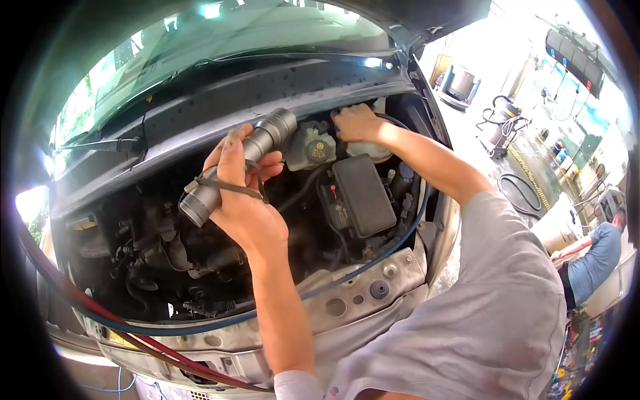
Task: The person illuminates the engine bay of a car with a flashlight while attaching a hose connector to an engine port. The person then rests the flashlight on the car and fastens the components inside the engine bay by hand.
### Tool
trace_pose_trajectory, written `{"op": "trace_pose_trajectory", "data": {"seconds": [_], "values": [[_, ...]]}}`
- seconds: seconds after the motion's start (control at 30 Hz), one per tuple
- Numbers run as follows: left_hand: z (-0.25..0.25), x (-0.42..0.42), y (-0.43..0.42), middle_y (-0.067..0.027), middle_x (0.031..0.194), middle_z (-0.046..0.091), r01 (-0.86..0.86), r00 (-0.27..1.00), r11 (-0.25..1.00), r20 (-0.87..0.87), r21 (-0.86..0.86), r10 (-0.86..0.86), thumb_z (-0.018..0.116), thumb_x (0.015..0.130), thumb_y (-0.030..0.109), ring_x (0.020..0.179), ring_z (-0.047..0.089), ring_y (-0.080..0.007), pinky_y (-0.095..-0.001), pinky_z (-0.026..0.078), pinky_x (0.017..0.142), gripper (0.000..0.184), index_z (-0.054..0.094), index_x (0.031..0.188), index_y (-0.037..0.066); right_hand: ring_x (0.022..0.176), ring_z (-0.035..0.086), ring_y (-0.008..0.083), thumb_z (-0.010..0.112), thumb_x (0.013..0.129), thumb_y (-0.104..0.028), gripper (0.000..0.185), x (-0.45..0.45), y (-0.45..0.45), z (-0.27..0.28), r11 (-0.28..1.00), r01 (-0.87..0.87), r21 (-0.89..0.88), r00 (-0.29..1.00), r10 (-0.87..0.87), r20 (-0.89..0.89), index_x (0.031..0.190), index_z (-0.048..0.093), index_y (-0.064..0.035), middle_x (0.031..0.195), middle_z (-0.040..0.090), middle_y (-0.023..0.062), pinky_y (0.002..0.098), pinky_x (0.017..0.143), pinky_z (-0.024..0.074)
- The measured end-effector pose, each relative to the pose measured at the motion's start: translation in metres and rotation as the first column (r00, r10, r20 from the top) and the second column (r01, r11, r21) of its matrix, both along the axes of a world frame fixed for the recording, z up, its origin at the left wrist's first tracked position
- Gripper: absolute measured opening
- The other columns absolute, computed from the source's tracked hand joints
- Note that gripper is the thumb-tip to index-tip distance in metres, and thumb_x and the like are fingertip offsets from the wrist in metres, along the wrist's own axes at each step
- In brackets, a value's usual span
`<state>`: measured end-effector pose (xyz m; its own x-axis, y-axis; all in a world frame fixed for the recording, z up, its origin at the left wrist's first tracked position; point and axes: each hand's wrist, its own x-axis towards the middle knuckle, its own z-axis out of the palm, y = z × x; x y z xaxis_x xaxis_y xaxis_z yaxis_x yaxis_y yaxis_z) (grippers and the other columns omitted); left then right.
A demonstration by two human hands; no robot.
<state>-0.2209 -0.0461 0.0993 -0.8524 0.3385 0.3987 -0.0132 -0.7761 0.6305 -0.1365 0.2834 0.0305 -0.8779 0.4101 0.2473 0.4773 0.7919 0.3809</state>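
Note:
My left hand (pixel 248 200) is wrapped around a grey metal flashlight (pixel 272 132) above the engine bay, its strap looped over the hand. The flashlight's wider end tilts up toward the windshield. At the back right of the bay, my right hand (pixel 357 124) has curled fingers reaching down by a whitish reservoir (pixel 368 152). What those fingertips hold or touch is hidden. Just left of this hand sits a reservoir with a dark cap (pixel 321 149) bearing a yellow symbol. Nearer to me lies a black fuse box cover (pixel 364 197).
A blue hose (pixel 363 268) curves across the front of the bay, with red hoses (pixel 180 357) at lower left. The raised hood (pixel 440 13) hangs overhead. At right are another person (pixel 593 263), a vacuum cleaner (pixel 501 123) and a coiled hose (pixel 520 193).

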Motion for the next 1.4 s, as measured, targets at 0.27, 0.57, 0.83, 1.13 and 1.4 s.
{"op": "trace_pose_trajectory", "data": {"seconds": [0.27,0.57,0.83,1.13,1.4], "values": [[-0.019,0.021,0.002,-0.0138,0.094,0.067,0.023,0.981,1.000,-0.194,0.003,-0.022,0.061,0.094,0.019,0.088,0.068,-0.0231,-0.0334,0.056,0.083,0.030,0.064,0.110,-0.006,0.083,0.072,0.0291,0.081,0.078,-0.030,0.055,0.116,-0.143,0.063,0.930,-0.336,0.150,0.781,0.364,-0.507,0.122,0.061,-0.0018,0.099,0.071,0.0135,0.0374,0.075,0.0589],[0.023,0.171,0.014,-0.0160,0.091,0.068,0.624,0.777,0.778,-0.167,0.071,-0.607,0.069,0.096,0.031,0.051,0.059,-0.0155,-0.0274,0.045,0.044,0.040,0.062,0.109,-0.006,0.091,0.068,0.0189,0.070,0.084,-0.065,0.083,0.258,-0.258,0.176,0.856,-0.506,0.111,0.485,0.388,-0.784,0.122,0.054,0.0065,0.108,0.070,0.0175,0.0274,0.080,0.0538],[0.081,0.241,0.025,-0.0109,0.089,0.068,0.646,0.722,0.763,-0.303,-0.027,-0.622,0.077,0.090,0.029,0.054,0.059,-0.0120,-0.0232,0.043,0.046,0.054,0.060,0.125,-0.008,0.081,0.058,0.0108,0.074,0.083,-0.062,0.077,0.294,-0.263,0.172,0.661,-0.740,-0.125,0.231,0.076,-0.970,0.117,0.057,0.0045,0.097,0.062,0.0066,0.0237,0.071,0.0464],[0.096,0.263,0.044,-0.0062,0.085,0.071,0.587,0.619,0.747,-0.422,-0.312,-0.663,0.079,0.083,0.012,0.063,0.062,-0.0081,-0.0218,0.048,0.055,0.035,0.069,0.114,-0.002,0.072,0.065,0.0088,0.086,0.080,-0.029,0.051,0.327,-0.229,0.152,0.696,-0.711,0.101,-0.024,0.119,-0.993,0.108,0.060,0.0045,0.090,0.070,0.0088,0.0229,0.065,0.0537],[0.084,0.283,0.085,-0.0007,0.096,0.071,0.495,0.517,0.792,-0.612,-0.357,-0.599,0.083,0.077,0.006,0.083,0.063,-0.0072,-0.0226,0.052,0.076,0.038,0.070,0.112,-0.001,0.064,0.064,0.0128,0.076,0.091,-0.033,0.038,0.352,-0.211,0.145,0.868,-0.474,0.147,-0.028,0.152,-0.988,0.098,0.064,0.0020,0.077,0.068,0.0079,0.0265,0.058,0.0517]]}}
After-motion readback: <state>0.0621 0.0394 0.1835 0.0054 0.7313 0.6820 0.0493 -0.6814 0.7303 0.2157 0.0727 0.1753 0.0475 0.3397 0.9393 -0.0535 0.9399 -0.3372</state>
